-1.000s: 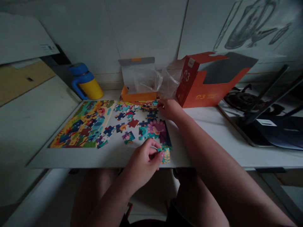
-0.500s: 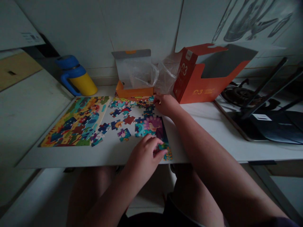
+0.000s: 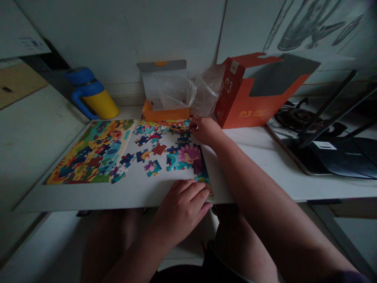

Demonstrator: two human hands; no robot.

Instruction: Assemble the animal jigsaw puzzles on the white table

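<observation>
Corner section: green and orange puzzle pieces lay at the near end of the right-hand column, close to the table's front edge and partly covered by fingers.
Left hand: the left hand lay palm down over these pieces, its fingers side by side and slightly bent, the thumb showing below them; whether it pinched anything could not be told.
Peacock section: joined pieces with a purple peacock lay just beyond the left hand.
Right hand: the right hand rested at the far right end of the puzzle, its fingers curled inward; whether they gripped a piece could not be told.
Top row: a colourful strip of pieces ran leftward from the right hand, in front of the orange box.
Loose pieces: a brown piece, a purple and teal piece and several dark blue ones lay left of the peacock.
Picture sheet: a printed sheet lay farther left, with pieces scattered over it.
Table: all of this lay on a white table.
Back edge: a blue and yellow flask, an open orange box, clear plastic and a larger red-orange box stood or lay there.
Far right: a black device with upright rods.
</observation>
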